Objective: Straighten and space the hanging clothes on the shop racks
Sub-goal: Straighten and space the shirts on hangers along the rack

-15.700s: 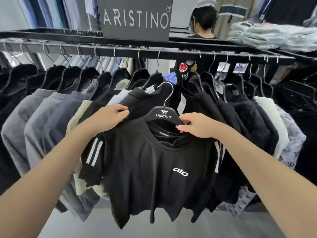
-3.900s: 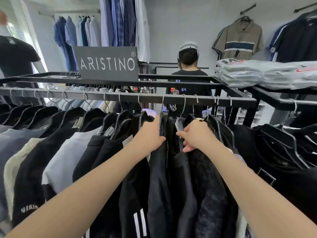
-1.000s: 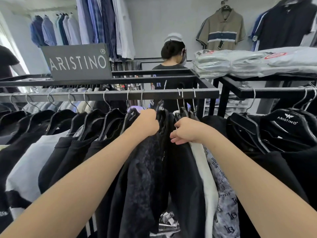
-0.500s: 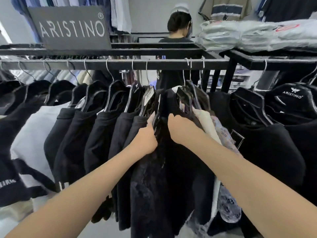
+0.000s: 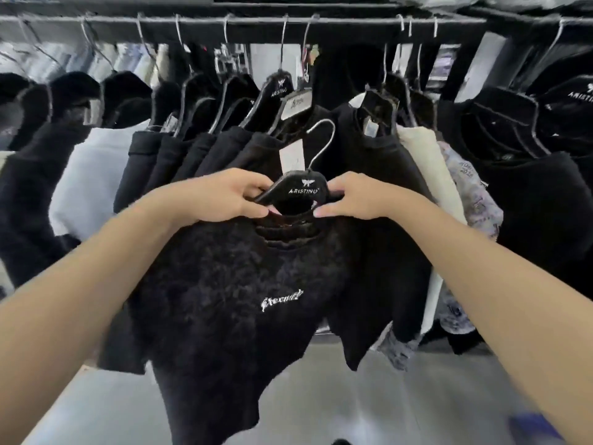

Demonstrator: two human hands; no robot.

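Lifted off the rail (image 5: 256, 20) at twelve o'clock a moment ago, the black tee (image 5: 231, 284) awaits straightening, its hanger (image 5: 300, 189) gripped at each end by the left hand (image 5: 221, 197) and right hand (image 5: 356, 200).

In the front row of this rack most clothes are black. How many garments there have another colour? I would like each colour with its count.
White-grey top: 1
Cream top: 1
Grey printed top: 1
Total: 3
The pale scrap at the left edge is cut off, so it is not counted.
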